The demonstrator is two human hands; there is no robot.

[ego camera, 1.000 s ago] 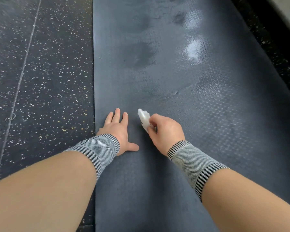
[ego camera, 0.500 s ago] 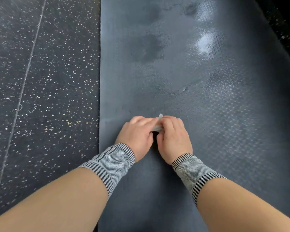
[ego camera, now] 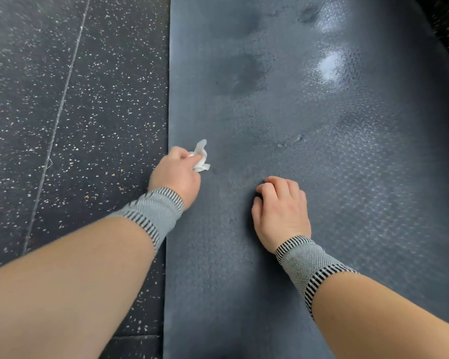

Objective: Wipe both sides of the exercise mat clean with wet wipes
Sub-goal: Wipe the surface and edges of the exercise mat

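Observation:
A dark grey exercise mat (ego camera: 283, 120) lies flat on the floor and runs away from me, with darker damp patches and shiny wet spots further up. My left hand (ego camera: 175, 174) is at the mat's left edge and grips a crumpled white wet wipe (ego camera: 200, 156), which sticks out past its fingers. My right hand (ego camera: 280, 208) rests on the middle of the mat with its fingers curled under and holds nothing. Both wrists wear striped grey bands.
Black speckled rubber flooring (ego camera: 62, 125) lies to the left of the mat, crossed by a thin seam line (ego camera: 60, 110). A strip of the same dark floor (ego camera: 446, 29) shows past the mat's right edge at the top right.
The wipe passed from my right hand to my left hand, which then moved left to the mat's edge. My right hand let go and settled on the mat.

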